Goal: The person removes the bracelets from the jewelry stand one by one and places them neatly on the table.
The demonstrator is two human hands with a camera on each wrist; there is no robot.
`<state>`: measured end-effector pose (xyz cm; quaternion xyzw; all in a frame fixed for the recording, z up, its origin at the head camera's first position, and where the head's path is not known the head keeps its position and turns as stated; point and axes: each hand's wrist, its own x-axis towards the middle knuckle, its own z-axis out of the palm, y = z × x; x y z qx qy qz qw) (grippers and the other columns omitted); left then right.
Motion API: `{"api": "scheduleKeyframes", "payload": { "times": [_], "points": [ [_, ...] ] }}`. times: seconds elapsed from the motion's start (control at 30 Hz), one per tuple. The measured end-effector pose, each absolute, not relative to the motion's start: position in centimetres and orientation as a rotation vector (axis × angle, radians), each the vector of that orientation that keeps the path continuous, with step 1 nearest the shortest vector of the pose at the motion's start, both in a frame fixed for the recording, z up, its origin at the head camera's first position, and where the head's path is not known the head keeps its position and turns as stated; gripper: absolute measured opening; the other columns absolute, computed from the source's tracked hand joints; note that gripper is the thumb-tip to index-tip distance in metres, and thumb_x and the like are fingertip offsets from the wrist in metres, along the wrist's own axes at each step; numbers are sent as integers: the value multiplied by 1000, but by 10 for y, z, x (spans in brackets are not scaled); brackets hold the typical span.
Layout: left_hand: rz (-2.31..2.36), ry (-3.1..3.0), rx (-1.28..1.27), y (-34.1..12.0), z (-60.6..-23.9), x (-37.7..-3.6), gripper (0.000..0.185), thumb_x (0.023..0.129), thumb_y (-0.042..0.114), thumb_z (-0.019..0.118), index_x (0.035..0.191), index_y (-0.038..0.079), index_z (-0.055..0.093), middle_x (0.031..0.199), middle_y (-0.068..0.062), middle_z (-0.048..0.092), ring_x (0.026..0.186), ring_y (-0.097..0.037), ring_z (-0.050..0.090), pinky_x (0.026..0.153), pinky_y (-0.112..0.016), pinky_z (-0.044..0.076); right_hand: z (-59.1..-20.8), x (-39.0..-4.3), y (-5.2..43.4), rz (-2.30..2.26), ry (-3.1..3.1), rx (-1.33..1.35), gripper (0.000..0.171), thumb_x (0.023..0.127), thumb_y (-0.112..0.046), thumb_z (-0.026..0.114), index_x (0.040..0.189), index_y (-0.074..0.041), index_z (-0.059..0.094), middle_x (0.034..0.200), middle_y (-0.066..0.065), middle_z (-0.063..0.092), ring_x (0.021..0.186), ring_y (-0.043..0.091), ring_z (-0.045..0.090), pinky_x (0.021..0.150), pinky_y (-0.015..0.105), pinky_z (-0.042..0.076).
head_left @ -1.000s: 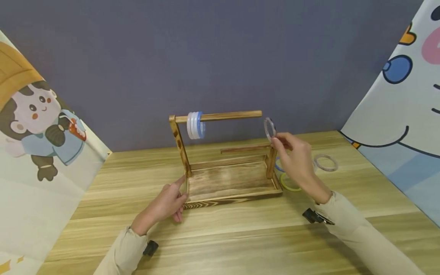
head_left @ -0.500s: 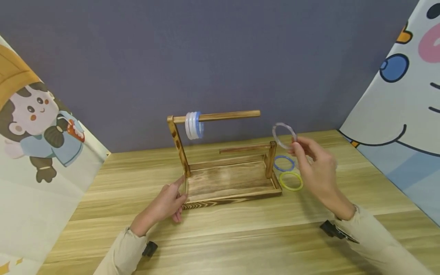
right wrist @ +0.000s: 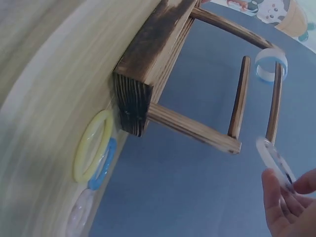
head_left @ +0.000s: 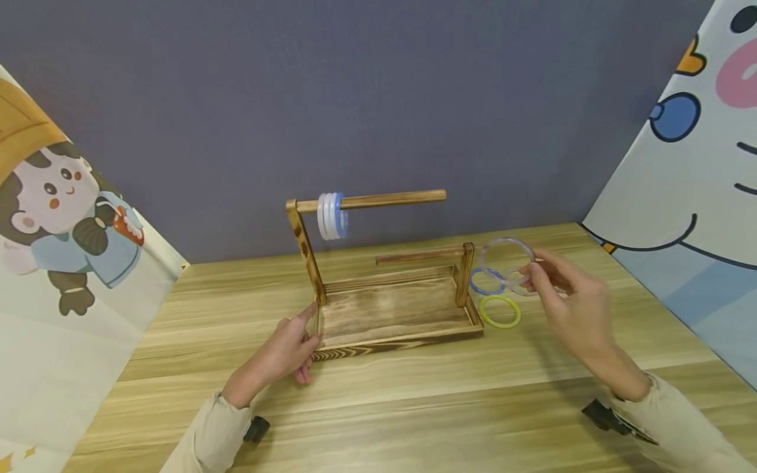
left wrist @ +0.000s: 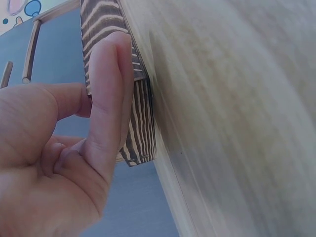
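My right hand (head_left: 570, 305) pinches a clear bangle (head_left: 507, 240) by its edge. The bangle is held above the table, right of the wooden bangle stand (head_left: 307, 253), tilted with its opening towards the head camera. In the right wrist view this bangle (right wrist: 268, 157) shows between thumb and fingers. My left hand (head_left: 282, 351) grips the front left corner of the stand's tray base, also seen in the left wrist view, where fingers (left wrist: 106, 98) lie along the striped wood (left wrist: 140, 123). Several white bangles (head_left: 327, 217) and a blue bangle (head_left: 341, 222) hang at the left of the upper bar (head_left: 393, 199).
On the table right of the stand lie a blue bangle (head_left: 488, 292), a yellow bangle (head_left: 500, 325) and a pale clear bangle (right wrist: 79, 212), partly behind the right hand in the head view. A lower bar (head_left: 420, 256) juts left from the right post (head_left: 464, 276). A grey wall (head_left: 378, 98) rises behind.
My right hand has moved right and down from the upper bar's free end, carrying the clear bangle, which has turned from edge-on to face-on. My left hand keeps its hold on the stand.
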<state>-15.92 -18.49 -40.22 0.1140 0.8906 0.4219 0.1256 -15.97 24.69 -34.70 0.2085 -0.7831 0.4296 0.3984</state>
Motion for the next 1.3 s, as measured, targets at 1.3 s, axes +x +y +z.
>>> {"api": "scheduleKeyframes", "payload": {
  "times": [1.3],
  "points": [
    [1191, 2614, 360, -184, -401, -158, 73, 98, -1, 54, 157, -5, 11, 56, -14, 59, 38, -21, 60, 36, -37, 56, -408, -177, 356, 1697, -2474, 213, 14, 97, 4, 58, 109, 6, 65, 81, 8, 75, 67, 20, 74, 62, 32, 63]
  ]
}}
